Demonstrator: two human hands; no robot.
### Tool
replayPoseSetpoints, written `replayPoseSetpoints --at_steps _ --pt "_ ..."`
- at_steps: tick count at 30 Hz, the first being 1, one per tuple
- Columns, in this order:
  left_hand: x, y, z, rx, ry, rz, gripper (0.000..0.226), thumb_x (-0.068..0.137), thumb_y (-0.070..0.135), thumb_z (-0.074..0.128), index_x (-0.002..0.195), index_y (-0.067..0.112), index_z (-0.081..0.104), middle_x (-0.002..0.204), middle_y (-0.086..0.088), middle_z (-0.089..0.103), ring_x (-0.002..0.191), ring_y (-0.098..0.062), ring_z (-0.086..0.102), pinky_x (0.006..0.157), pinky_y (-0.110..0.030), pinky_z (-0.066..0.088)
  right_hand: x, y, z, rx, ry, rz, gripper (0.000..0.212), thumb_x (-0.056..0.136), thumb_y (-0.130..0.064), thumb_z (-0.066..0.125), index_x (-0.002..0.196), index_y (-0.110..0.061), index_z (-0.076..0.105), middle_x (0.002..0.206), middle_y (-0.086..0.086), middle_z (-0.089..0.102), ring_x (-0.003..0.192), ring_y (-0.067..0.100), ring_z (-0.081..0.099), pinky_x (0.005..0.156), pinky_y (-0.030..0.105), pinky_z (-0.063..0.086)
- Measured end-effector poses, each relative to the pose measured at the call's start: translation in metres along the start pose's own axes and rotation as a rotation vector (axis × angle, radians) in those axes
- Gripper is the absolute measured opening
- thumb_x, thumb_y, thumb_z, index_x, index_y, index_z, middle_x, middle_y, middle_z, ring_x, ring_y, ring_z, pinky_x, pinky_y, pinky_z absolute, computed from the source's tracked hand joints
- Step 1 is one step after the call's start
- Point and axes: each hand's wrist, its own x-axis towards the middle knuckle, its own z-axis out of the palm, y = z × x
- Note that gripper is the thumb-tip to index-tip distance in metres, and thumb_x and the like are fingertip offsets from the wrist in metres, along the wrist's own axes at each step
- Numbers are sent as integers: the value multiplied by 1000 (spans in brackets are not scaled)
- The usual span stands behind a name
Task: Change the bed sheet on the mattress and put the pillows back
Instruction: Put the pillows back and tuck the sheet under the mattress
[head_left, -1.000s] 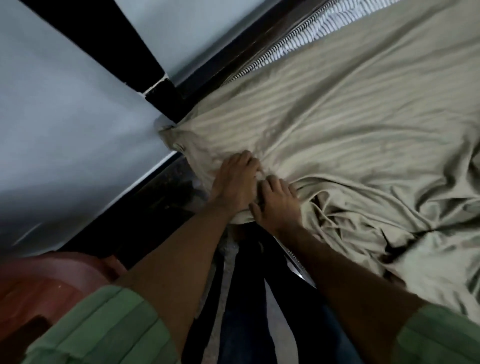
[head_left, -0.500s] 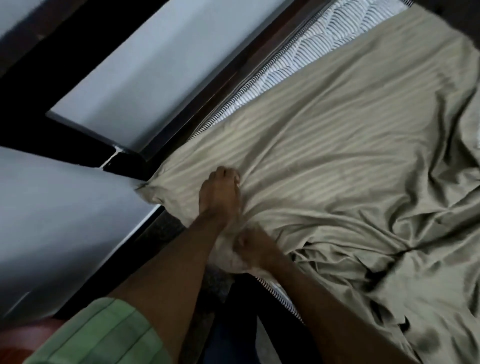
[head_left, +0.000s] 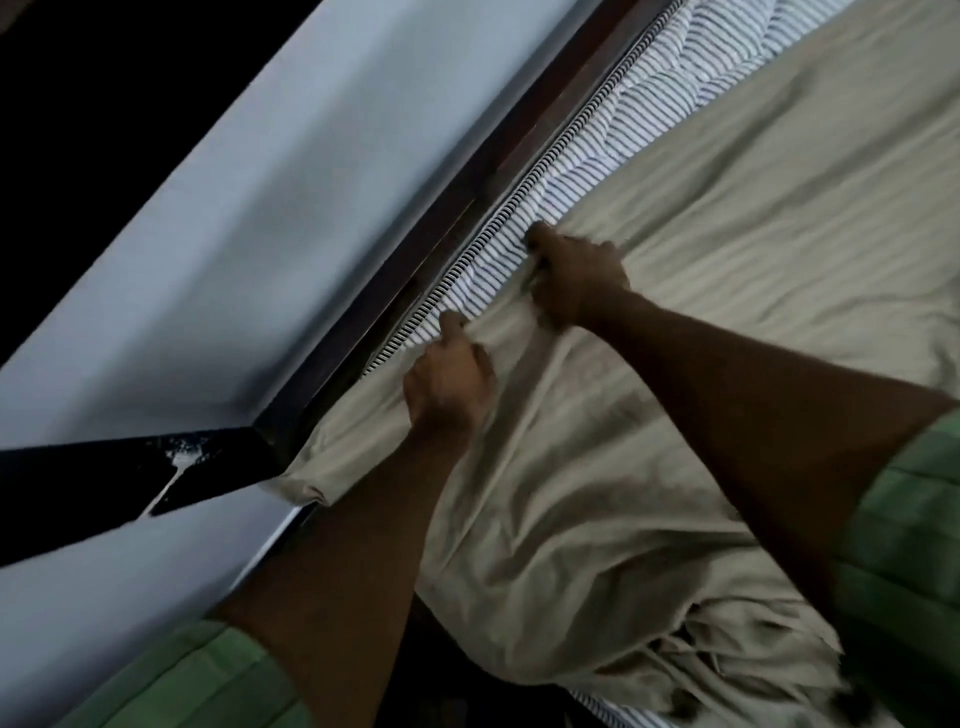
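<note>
**Hands shift from the corner to the wall-side edge of the sheet**

Half a second ago both hands sat at the near corner, left flat on the cloth, right bunched just below it. Now both have moved along the wall side. The left hand (head_left: 449, 382) grips a fold of the beige, faintly striped cotton bed sheet (head_left: 753, 270) with curled fingers. The right hand (head_left: 576, 280), further along, is clenched on the same hem. The view has swung too.

The sheet lies over most of the white mattress with thin dark stripes (head_left: 644, 98). The corner pocket by the wall (head_left: 306, 475) looks seated. Past the hands, a strip of bare mattress shows between the hem and the dark wooden bed frame rail (head_left: 457, 202), which runs along the pale grey wall (head_left: 260, 208). Loose cloth is heaped at the lower right (head_left: 701, 670).

My read: corner done, and the job is now to drag the hem out to the rail and tuck it. Much remains. No pillows in view. Green sleeves (head_left: 197, 675) show at the bottom.
</note>
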Motion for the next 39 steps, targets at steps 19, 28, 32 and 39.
replayPoseSetpoints --at_steps 19,28,32,39 --pt "41 6 29 118 204 339 51 107 33 41 154 16 42 160 -15 39 147 -30 36 120 -47 26 38 33 20 229 370 15 78 101 -50 44 165 -24 8 162 5 34 151 26 23 112 51 26" --pt "142 139 22 -87 93 499 56 93 15 53 149 15 45 121 -15 68 105 -33 68 84 -41 54 81 129 -40 264 532 334 81 94 -25 56 164 -26 14 134 13 52 117 35 52 94 50 48" --pt "196 200 25 63 -4 405 70 94 23 52 158 21 24 112 -16 70 100 -37 69 82 -43 53 109 174 -72 175 330 370 63 99 -41 52 155 -41 25 127 17 61 111 40 61 84 45 45" --pt "244 255 32 -56 149 174 55 91 19 55 145 14 42 126 -15 66 115 -33 65 90 -40 51 172 196 -104 365 609 148 11 88 -14 51 98 -16 55 98 11 64 99 33 56 75 40 36"
